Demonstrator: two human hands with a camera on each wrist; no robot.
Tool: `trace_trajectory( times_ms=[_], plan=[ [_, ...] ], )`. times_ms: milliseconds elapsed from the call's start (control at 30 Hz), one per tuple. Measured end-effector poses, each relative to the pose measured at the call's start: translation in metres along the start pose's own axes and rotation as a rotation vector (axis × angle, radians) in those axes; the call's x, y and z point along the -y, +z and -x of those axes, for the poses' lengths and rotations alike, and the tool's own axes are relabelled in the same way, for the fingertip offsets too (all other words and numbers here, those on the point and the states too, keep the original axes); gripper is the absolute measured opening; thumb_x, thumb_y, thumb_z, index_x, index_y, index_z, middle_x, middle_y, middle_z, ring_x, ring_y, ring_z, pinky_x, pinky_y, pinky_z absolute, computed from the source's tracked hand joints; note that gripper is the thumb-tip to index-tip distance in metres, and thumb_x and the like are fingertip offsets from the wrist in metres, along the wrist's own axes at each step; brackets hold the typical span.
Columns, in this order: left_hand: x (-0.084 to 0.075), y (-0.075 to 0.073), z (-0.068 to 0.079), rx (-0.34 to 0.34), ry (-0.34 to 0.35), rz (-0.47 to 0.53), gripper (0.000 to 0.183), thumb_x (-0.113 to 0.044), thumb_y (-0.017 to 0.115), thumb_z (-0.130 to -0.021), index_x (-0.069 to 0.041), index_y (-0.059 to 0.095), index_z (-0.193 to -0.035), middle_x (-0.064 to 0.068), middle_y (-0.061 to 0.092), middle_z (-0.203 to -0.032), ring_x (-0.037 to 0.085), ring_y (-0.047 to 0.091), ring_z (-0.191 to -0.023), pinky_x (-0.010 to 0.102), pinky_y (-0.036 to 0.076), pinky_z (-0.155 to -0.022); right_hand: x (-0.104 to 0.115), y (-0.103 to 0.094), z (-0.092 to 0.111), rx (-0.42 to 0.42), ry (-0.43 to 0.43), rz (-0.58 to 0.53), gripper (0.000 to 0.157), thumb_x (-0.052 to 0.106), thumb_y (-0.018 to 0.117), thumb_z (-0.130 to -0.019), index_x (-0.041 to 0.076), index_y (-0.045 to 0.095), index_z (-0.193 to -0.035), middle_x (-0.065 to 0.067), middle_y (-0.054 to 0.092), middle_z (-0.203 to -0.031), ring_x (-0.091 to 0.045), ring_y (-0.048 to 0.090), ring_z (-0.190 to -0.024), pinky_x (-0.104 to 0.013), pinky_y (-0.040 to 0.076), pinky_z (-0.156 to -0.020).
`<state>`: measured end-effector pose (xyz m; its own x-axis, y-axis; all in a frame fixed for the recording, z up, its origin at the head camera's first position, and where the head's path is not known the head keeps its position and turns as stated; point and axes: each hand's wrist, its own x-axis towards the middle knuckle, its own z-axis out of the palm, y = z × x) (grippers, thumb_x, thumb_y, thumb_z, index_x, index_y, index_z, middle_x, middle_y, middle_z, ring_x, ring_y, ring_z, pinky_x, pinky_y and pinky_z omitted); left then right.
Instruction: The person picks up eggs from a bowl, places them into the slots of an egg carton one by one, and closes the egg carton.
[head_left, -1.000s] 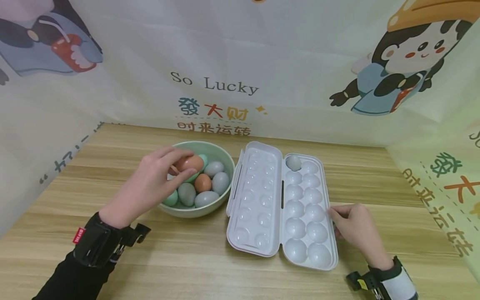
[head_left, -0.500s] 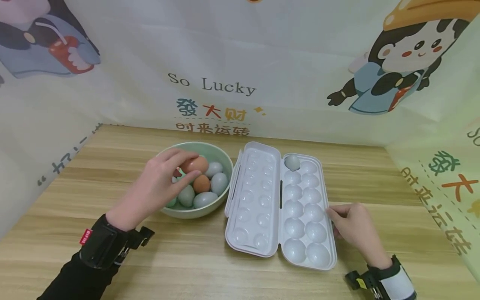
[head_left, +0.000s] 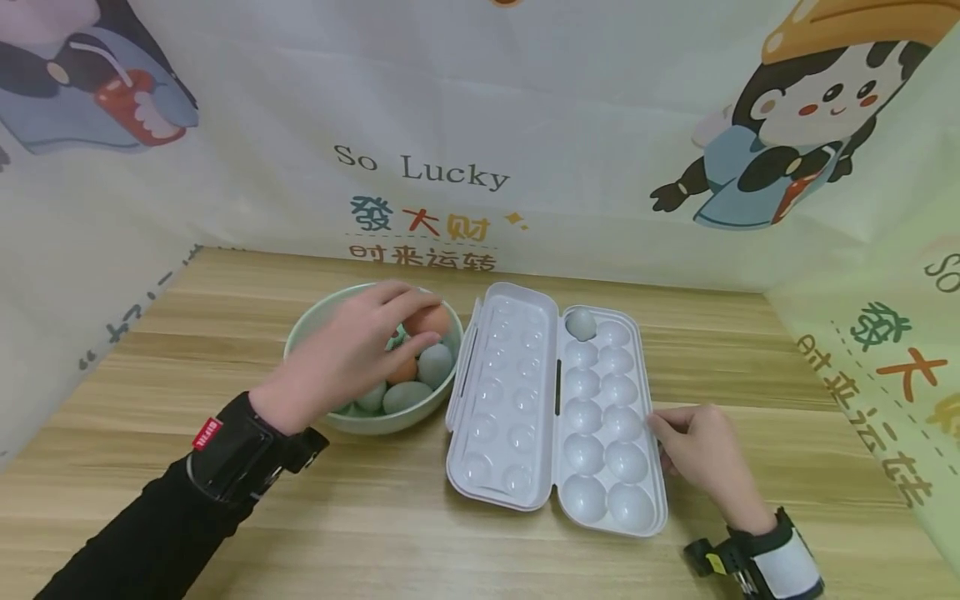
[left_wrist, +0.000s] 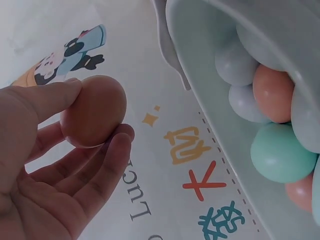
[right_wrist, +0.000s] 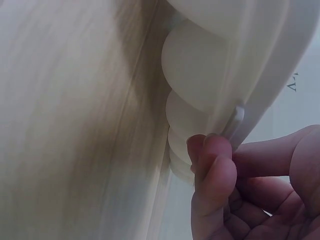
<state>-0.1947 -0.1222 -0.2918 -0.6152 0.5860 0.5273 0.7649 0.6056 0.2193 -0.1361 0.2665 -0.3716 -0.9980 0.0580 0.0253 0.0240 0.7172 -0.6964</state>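
Note:
My left hand [head_left: 348, 354] pinches a brown egg [head_left: 429, 320] between thumb and fingertips, above the right side of a pale green bowl [head_left: 298, 333]. The left wrist view shows that egg [left_wrist: 95, 112] whole, apart from the bowl's wall [left_wrist: 197, 75]. Inside the bowl lie several grey-blue eggs [head_left: 435, 365], a mint-green egg [left_wrist: 282, 152] and brown ones, partly hidden by the hand. To the right, a white plastic egg box [head_left: 553, 492] lies unfolded, with one grey-green egg [head_left: 581, 324] in its far-left hollow. My right hand [head_left: 708, 454] pinches the box's right edge near a small tab [right_wrist: 235, 122].
The box's dimpled lid half [head_left: 501, 408] lies beside the bowl, its left edge close to the bowl's rim. Both stand on a wood-grain table [head_left: 360, 517]. A printed cloth [head_left: 585, 167] with cartoon figures and lettering hangs behind and at both sides.
The left hand has carried the brown egg to the right, across the bowl. My right hand has kept its grip on the box edge. The view has shifted slightly.

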Motion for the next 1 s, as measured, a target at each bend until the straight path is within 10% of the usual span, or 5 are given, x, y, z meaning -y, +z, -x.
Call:
trace_trajectory(
  times_ms=[1000],
  plan=[
    [-0.017, 0.013, -0.030, 0.111, 0.056, 0.061, 0.028, -0.017, 0.074, -0.090, -0.008, 0.068, -0.116, 0.002, 0.058, -0.104, 0.014, 0.057, -0.086, 0.025, 0.050, -0.072, 0.000, 0.000, 0.000, 0.004, -0.007, -0.019, 0.022, 0.004, 0.060, -0.094, -0.013, 0.070, -0.104, -0.014, 0.069, -0.074, -0.020, 0.061, -0.050, -0.029, 0.050, -0.046]
  ],
)
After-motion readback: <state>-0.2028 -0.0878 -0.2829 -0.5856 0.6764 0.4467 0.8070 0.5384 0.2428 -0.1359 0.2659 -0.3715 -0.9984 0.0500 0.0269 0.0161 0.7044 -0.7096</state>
